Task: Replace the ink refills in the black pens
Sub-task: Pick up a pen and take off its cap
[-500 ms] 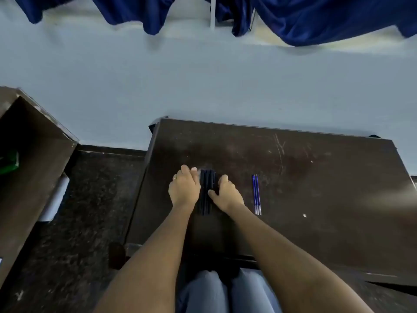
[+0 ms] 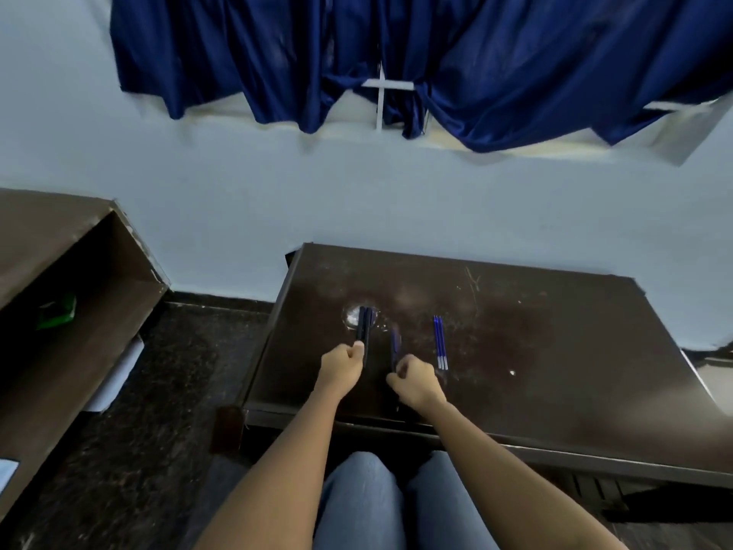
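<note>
My left grip (image 2: 343,365) is curled, thumb on top, pinching the near end of the bunched black pens (image 2: 363,327). Their far ends reach over a pale round patch on the dark table (image 2: 555,351). My right grip (image 2: 416,381) is closed around the near end of a single pen (image 2: 394,343), which points away from me and is blurred. It lies just right of the bunch and apart from it. The blue refills (image 2: 440,343) lie side by side on the table, near my right grip on its right.
</note>
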Available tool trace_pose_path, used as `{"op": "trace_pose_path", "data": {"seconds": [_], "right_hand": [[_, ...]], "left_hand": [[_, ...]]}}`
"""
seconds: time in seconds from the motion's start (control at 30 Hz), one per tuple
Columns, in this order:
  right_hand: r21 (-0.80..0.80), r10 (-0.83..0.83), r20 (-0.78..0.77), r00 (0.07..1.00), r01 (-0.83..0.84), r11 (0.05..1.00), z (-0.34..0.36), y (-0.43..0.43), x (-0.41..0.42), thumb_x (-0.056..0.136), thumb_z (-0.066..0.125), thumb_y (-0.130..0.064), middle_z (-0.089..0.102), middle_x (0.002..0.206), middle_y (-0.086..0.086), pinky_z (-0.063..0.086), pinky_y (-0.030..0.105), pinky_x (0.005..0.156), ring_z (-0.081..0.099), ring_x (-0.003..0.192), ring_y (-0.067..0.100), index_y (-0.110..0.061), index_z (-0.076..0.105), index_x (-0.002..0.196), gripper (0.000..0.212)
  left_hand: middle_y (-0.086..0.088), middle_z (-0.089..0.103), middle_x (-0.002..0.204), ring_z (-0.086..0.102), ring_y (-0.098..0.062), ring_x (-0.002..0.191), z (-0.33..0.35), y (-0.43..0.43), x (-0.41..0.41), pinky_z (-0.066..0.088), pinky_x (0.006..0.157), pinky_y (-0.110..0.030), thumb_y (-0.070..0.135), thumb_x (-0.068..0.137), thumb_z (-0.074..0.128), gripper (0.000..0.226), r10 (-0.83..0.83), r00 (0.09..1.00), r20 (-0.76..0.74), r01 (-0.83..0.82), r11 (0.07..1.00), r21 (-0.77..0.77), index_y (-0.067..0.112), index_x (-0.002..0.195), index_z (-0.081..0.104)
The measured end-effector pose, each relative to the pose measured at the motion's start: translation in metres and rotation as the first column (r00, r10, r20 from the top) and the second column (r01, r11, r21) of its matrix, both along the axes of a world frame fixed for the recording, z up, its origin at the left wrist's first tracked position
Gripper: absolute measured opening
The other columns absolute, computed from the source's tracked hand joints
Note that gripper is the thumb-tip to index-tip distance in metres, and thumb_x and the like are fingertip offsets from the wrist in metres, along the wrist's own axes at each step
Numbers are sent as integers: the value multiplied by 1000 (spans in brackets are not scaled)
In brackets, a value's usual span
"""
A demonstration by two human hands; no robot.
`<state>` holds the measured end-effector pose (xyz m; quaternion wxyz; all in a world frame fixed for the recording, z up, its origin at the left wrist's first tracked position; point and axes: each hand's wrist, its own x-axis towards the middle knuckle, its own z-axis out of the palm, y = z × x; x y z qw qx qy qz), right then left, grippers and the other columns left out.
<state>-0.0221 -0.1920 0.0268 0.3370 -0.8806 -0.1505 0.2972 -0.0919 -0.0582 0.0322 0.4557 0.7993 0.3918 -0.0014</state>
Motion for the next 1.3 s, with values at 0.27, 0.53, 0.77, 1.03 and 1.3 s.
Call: {"op": "trace_pose_path", "data": {"seconds": [0.27,0.53,0.77,1.03,1.3], "right_hand": [[299,116,-142,983,-70,952,34,-13,-25,82,64,-5,67,68,6,56,25,58,64,57,14,-10,60,83,7],[446,-163,-272,948,274,852,45,-20,-23,92,60,-34,62,65,1,46,20,52,54,54,10,-13,61,77,26],[353,-208,-356,911,337,873,26,-13,-18,90,64,-17,61,58,5,49,22,56,52,48,11,-8,66,75,17],[322,-214,-410,886,361,875,11,4,-6,92,59,-10,64,68,8,48,18,52,54,51,10,-5,69,90,12],[289,-148,-364,919,262,921,-4,27,12,91,51,-1,64,75,5,46,19,53,56,62,12,-10,68,82,21]], "left_hand": [[-7,69,105,66,-24,97,39,-38,-4,56,77,-37,22,99,38,27,184,978,96,-136,917,-376,14,96,64],[-1,47,71,38,-11,54,50,-48,-32,29,40,-20,25,99,31,28,-10,998,69,34,936,-351,13,91,56],[4,55,72,44,-10,61,35,-58,-39,34,53,-23,29,99,37,35,-189,982,17,186,941,-282,19,79,64],[-4,65,102,59,-19,91,19,-51,-32,44,76,-33,36,96,35,30,-191,981,-20,188,977,-97,24,84,60],[-7,65,99,59,-24,90,-7,-34,-22,46,76,-35,39,96,40,26,-186,982,4,186,979,-88,24,86,59]]}}
